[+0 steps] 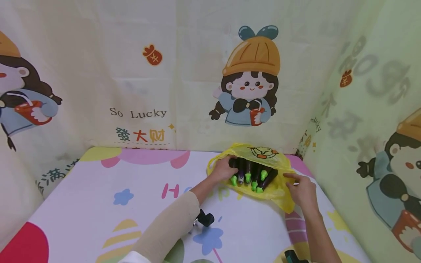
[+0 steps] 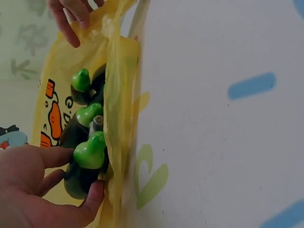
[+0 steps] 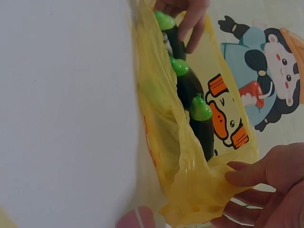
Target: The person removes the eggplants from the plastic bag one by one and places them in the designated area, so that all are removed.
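A yellow plastic bag (image 1: 282, 190) with a printed cartoon duck lies on its side, its mouth facing the person. Inside sit several dark eggplants (image 1: 248, 168), most with bright green caps pointing out of the opening. My left hand (image 1: 224, 168) reaches into the left side of the mouth. In the left wrist view its thumb and fingers close around the nearest eggplant (image 2: 80, 179), just below the green cap. At the right side, my right hand (image 1: 303, 191) pinches the bag's edge between thumb and fingers, as the right wrist view shows.
A white printed tablecloth (image 1: 82, 204) covers the table. Cloth walls with cartoon figures stand behind and at both sides, the back wall (image 1: 194, 109) close behind the bag. Black devices (image 1: 206, 218) show near both forearms.
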Tool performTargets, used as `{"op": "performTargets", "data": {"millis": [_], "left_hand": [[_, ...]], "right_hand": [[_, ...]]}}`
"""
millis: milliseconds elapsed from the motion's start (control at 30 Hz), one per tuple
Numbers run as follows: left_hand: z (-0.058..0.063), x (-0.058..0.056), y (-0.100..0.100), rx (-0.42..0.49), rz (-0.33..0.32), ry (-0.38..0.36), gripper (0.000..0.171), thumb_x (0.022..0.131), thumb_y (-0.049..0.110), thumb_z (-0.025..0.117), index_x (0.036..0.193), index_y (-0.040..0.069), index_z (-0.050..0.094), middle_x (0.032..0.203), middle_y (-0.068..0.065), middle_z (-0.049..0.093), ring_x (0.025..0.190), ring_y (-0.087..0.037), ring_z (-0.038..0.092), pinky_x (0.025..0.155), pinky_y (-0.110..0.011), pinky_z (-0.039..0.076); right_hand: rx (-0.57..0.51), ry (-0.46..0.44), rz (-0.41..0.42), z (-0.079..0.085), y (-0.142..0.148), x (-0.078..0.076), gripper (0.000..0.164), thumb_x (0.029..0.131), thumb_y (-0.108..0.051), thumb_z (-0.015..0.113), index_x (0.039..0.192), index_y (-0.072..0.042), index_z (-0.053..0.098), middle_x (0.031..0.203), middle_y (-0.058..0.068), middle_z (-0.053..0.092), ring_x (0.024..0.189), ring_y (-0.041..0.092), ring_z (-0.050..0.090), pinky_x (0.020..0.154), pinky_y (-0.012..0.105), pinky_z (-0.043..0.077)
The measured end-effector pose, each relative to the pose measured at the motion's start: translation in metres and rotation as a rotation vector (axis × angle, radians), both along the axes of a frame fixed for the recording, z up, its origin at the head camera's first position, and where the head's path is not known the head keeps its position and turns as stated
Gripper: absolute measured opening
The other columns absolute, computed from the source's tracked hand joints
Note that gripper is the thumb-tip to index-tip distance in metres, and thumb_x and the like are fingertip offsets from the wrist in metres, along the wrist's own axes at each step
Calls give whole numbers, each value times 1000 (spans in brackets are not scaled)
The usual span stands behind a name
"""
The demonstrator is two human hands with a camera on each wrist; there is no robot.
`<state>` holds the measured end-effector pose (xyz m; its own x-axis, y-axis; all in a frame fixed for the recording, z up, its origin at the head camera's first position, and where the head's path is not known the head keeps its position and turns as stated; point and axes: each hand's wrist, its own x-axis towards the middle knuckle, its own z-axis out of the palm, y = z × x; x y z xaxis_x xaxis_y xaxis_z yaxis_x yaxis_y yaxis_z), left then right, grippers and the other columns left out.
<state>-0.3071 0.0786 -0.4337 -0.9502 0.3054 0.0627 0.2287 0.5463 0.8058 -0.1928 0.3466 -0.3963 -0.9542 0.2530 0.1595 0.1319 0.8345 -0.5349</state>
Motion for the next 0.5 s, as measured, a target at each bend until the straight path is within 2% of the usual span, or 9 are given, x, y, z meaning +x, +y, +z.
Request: {"op": "performTargets", "data": {"millis": [133,267,367,433,500], "left_hand": [[3,4,-5,33,-10,-39,53,93,20,72,145,22,58,153,-10,56,116,-31,60,86,-37,49],[7,9,-11,65,-24,-36,54,93,20,74,144,24,59,153,-10,56,101,-31,62,83,-38,49],[8,13,-15,83,-44,-36,52,93,20,75,143,25,60,139,-11,64,95,-26,63,78,-37,51],[8,16,-19,87,-53,-38,51,93,20,76,141,26,61,123,-9,68,93,-20,62,74,-33,49],[9,21,-22,95,-69,-57,50,93,20,77,141,27,62,106,-7,67,82,-18,60,65,-31,48]], "right_hand": [[-14,35,-14,-1,0,0,32,95,-5,65,126,-3,74,125,34,67,99,45,69,58,31,48],[-20,61,-29,-2,1,-2,31,94,-4,64,124,-2,74,122,34,68,96,44,69,58,31,48],[-24,67,-32,-2,1,-2,31,95,-4,64,124,-2,74,123,34,68,95,43,69,58,30,47],[-28,62,-31,-2,1,-2,31,95,-4,64,124,-2,74,124,34,68,96,44,69,58,31,47],[-23,56,-32,-2,2,-1,32,94,-5,64,125,-2,74,124,34,68,96,43,69,59,31,47]]}}
